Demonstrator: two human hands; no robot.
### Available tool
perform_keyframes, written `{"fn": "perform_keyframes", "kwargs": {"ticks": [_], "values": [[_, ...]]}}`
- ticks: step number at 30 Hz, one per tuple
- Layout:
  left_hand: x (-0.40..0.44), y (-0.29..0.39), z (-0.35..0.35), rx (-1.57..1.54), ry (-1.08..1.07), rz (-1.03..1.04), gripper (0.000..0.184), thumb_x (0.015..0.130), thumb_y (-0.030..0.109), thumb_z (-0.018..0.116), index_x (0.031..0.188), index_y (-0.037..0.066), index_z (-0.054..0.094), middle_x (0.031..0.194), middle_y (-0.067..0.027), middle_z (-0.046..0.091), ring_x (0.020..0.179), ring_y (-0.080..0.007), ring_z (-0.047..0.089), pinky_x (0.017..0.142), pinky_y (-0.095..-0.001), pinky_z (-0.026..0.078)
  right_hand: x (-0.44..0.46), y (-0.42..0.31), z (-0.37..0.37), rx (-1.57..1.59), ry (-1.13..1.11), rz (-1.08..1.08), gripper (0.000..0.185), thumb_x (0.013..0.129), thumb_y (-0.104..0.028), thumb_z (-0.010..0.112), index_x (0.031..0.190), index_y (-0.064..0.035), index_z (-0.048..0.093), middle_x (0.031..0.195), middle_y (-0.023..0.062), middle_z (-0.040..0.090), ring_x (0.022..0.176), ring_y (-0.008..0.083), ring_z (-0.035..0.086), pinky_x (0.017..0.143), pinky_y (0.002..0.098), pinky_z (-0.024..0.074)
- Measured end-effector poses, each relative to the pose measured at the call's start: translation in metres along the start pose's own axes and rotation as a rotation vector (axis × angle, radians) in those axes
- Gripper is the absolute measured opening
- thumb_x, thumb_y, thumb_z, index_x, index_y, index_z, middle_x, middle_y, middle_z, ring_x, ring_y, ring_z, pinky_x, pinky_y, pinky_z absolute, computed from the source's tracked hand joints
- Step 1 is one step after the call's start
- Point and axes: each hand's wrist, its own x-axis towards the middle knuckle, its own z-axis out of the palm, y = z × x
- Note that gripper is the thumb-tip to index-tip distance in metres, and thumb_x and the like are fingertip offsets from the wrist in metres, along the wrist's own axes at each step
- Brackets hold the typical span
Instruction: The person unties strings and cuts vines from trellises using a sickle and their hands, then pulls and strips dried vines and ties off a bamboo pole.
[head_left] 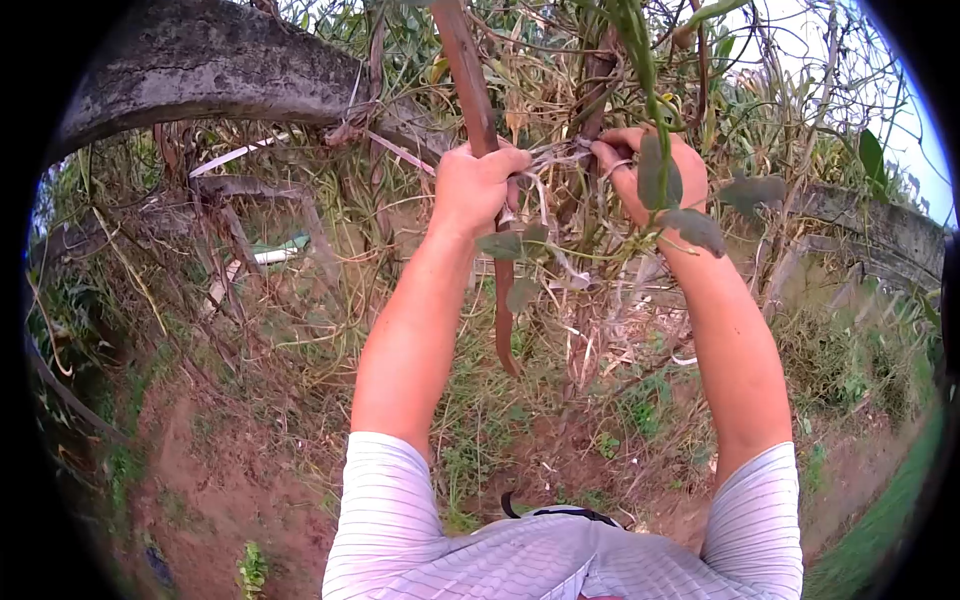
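My left hand [482,185] is closed round a brown wooden pole [468,75], thumb pointing right toward a pale, frayed plastic tie [560,155]. The tie runs across to an upright post [594,95] wrapped in vines. At the right of that post, my right hand [655,175] has its fingers bent and pinched at the tie, with a strand looped by the fingers. Green leaves [655,172] hang in front of my right hand and hide part of it. Loose ends of the tie [565,262] dangle between my hands.
A grey concrete beam [220,85] arches at the upper left, and another [860,220] stands at the right. Tangled vines and dry stems surround both arms. A pink-white strap [400,152] runs toward the pole. Below lie weeds and reddish soil [220,470].
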Motion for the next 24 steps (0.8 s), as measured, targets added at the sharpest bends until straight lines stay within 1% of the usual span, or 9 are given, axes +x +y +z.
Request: {"fn": "perform_keyframes", "kwargs": {"ticks": [4,5,8,10,12,16,19,21,24], "values": [[-0.003,-0.002,0.004,-0.125,-0.042,-0.021,0.01,0.078,0.008,0.07,0.083,0.0,0.067,0.064,-0.0037,0.06,0.048,-0.0116,0.053,0.045,-0.0274,0.04,0.003,-0.006,-0.006,-0.092,-0.002,-0.078,0.014,0.081,-0.024,0.077,0.088,-0.012,0.073,0.083,0.0059,0.068,0.078,0.0275,0.066,0.067,0.0363,0.0527],[-0.001,-0.004,0.004,-0.064,-0.05,0.005,0.01,0.078,0.006,0.069,0.084,-0.001,0.066,0.065,-0.0034,0.059,0.048,-0.0113,0.052,0.045,-0.0275,0.04,0.003,0.002,-0.009,-0.215,-0.05,-0.22,0.02,0.085,-0.022,0.069,0.103,-0.0139,0.067,0.087,0.0048,0.068,0.075,0.0262,0.066,0.063,0.0352,0.0531],[0.003,-0.013,-0.001,0.0,-0.116,-0.021,0.012,0.079,0.004,0.068,0.089,-0.001,0.067,0.065,-0.0036,0.059,0.049,-0.0106,0.051,0.045,-0.0277,0.04,0.002,0.007,-0.013,-0.134,-0.041,-0.144,0.021,0.079,-0.018,0.078,0.097,-0.0119,0.07,0.085,0.0069,0.066,0.077,0.0272,0.065,0.066,0.0368,0.052],[0.001,-0.012,-0.002,-0.113,-0.219,-0.056,0.015,0.079,0.004,0.068,0.093,-0.001,0.068,0.064,-0.0035,0.059,0.048,-0.0109,0.051,0.045,-0.0274,0.04,-0.002,0.009,-0.011,-0.129,-0.063,-0.121,0.025,0.08,-0.017,0.078,0.102,-0.013,0.068,0.087,0.0059,0.065,0.078,0.0276,0.065,0.067,0.0369,0.0519],[-0.002,-0.013,-0.002,-0.053,-0.239,-0.093,0.016,0.081,0.006,0.068,0.095,-0.001,0.069,0.061,-0.0023,0.057,0.046,-0.011,0.051,0.044,-0.0269,0.04,-0.007,0.009,-0.01,-0.122,-0.122,-0.284,0.025,0.079,-0.018,0.078,0.102,-0.0138,0.068,0.088,0.0049,0.064,0.079,0.0271,0.065,0.066,0.0365,0.0519],[-0.006,-0.011,0.005,-0.031,-0.222,-0.027,0.023,0.084,0.019,0.074,0.096,0.0,0.07,0.061,-0.0014,0.057,0.046,-0.0105,0.052,0.043,-0.0263,0.038,-0.013,0.013,0.003,-0.18,-0.126,-0.251,0.019,0.079,-0.019,0.078,0.096,-0.0157,0.07,0.089,0.0041,0.063,0.078,0.0249,0.065,0.062,0.0354,0.0521],[-0.007,-0.01,0.014,0.053,-0.225,0.04,0.036,0.08,0.035,0.083,0.091,0.002,0.073,0.068,-0.0005,0.062,0.06,-0.0078,0.056,0.054,-0.0262,0.043,-0.017,0.011,0.005,-0.061,-0.153,-0.182,0.015,0.08,-0.016,0.077,0.093,-0.0125,0.07,0.089,0.0056,0.062,0.08,0.0255,0.065,0.063,0.036,0.0518],[-0.009,-0.017,0.023,0.086,-0.232,0.051,0.034,0.078,0.032,0.084,0.089,0.002,0.073,0.07,-0.0005,0.063,0.062,-0.0082,0.056,0.057,-0.0265,0.044,-0.016,0.009,0.002,0.024,-0.163,-0.145,0.015,0.08,-0.014,0.077,0.092,-0.0108,0.069,0.09,0.0066,0.061,0.082,0.0259,0.064,0.065,0.0363,0.0518],[-0.006,-0.031,0.032,0.179,-0.213,0.043,0.023,0.078,0.021,0.081,0.088,0.003,0.071,0.066,0.0013,0.061,0.061,-0.0077,0.057,0.057,-0.0288,0.047,-0.017,0.016,-0.011,0.204,-0.204,-0.311,0.017,0.081,-0.007,0.076,0.094,-0.0078,0.065,0.101,0.0098,0.058,0.091,0.0281,0.06,0.076,0.0383,0.0503]]}}
